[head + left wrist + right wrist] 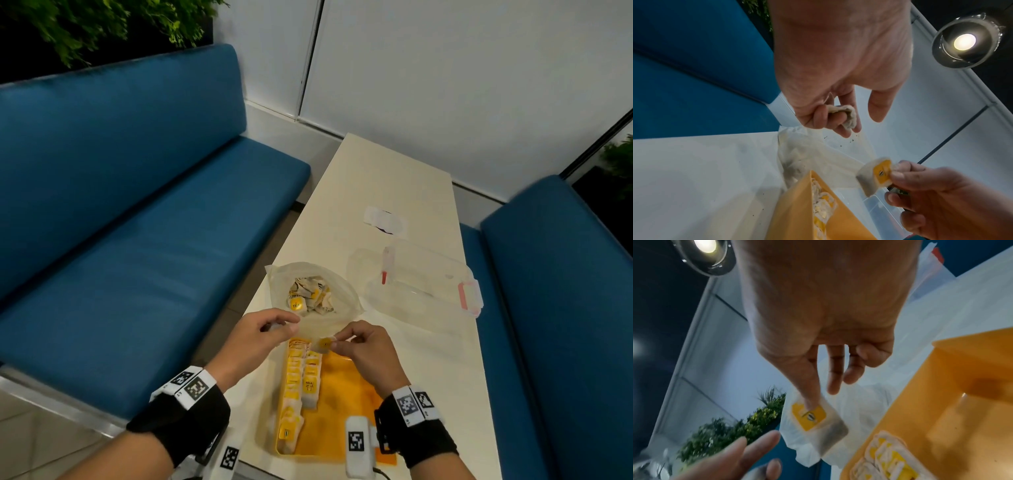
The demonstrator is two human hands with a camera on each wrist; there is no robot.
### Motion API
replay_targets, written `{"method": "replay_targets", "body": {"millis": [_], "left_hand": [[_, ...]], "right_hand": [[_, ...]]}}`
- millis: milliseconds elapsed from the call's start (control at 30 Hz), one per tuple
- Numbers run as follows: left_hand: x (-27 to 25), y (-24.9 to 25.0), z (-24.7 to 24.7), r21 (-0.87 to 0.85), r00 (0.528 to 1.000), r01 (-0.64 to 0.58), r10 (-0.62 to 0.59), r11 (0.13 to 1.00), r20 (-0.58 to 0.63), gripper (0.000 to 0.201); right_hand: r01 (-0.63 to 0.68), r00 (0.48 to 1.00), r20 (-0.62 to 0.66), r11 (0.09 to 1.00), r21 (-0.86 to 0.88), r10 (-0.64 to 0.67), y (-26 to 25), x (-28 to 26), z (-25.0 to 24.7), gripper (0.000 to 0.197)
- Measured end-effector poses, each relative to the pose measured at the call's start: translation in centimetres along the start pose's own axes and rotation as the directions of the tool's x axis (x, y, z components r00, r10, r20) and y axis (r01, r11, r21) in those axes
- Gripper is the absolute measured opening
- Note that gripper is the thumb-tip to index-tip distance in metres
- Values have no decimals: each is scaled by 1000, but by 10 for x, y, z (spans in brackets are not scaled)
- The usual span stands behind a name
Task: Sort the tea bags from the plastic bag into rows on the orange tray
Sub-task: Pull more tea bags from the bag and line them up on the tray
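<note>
The orange tray [346,394] lies at the near end of the table, with two rows of tea bags [298,380] along its left side. Just beyond it sits the open plastic bag [311,294], holding several loose tea bags. My right hand [337,344] hovers over the tray's far edge and pinches a tea bag with a yellow tag [323,343] by one end; the right wrist view shows my thumb on that tea bag [813,418]. My left hand [286,325], beside the plastic bag's mouth, pinches a crumpled white tea bag [846,116] between thumb and fingers.
A clear lidded container with pink clasps [421,284] stands right of the plastic bag. A white wrapper [385,221] lies farther along the cream table [394,171]. Blue benches flank the table on the left [137,240] and right [565,308].
</note>
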State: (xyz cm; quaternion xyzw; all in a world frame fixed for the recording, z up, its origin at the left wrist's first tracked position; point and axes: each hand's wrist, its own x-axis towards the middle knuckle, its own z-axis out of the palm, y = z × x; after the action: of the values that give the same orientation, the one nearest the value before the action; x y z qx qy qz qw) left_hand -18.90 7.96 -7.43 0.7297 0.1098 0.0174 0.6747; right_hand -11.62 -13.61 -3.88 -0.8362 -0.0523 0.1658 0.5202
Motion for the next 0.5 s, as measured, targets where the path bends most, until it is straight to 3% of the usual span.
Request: {"method": "replay_targets", "body": {"millis": [200, 267, 500], "left_hand": [[1, 1, 9, 206, 990, -82, 56, 975, 130, 25], [2, 4, 14, 305, 987, -105, 61, 947, 150, 20], [3, 0, 24, 277, 992, -103, 80, 955, 95, 9]], "right_hand": [[11, 998, 61, 1000, -8, -11, 0, -2, 1, 11], [13, 997, 80, 1000, 9, -13, -1, -3, 3, 11], [-33, 992, 123, 977, 211, 7, 3, -7, 11, 12]]}}
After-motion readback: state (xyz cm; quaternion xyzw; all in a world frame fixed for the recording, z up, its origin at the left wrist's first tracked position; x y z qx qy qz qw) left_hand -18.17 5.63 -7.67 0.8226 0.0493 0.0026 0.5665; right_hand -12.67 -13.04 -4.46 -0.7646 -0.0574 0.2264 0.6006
